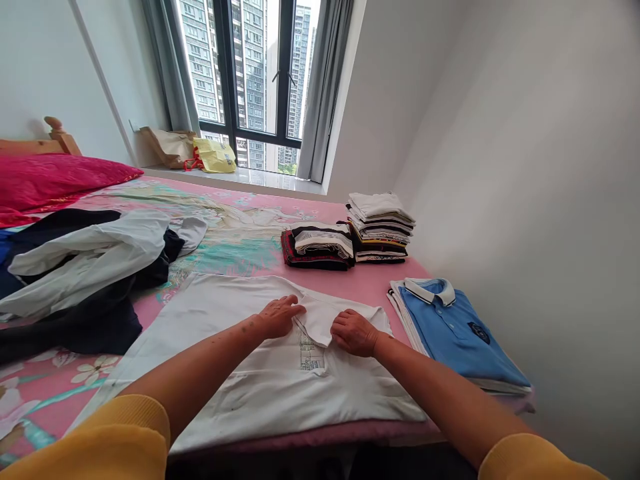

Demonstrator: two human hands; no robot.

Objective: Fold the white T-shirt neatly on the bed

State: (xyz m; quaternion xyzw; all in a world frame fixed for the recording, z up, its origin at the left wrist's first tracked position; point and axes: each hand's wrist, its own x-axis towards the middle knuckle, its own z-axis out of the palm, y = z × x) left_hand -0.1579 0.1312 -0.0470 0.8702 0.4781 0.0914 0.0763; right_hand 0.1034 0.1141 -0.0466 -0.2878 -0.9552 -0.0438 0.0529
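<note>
A white T-shirt (pixel 215 393) lies spread sideways across the front of the bed, with a printed patch (pixel 313 357) partly covered near its middle. One folded-over part of it, apparently a sleeve, lies between my hands. My left hand (pixel 279 316) pinches the left edge of that part, its fingers pointing right. With curled fingers, my right hand (pixel 354 331) grips the other edge. The fingertips of my right hand are hidden under the knuckles and cloth.
Folded blue polo shirt (pixel 440 320) tops a pile at the right edge. Behind stand a tall stack of folded clothes (pixel 383 227) and a lower dark stack (pixel 320 247). Loose clothes (pixel 100 260) heap at left on the floral bedsheet (pixel 240 247). Bags (pixel 215 155) sit by the window.
</note>
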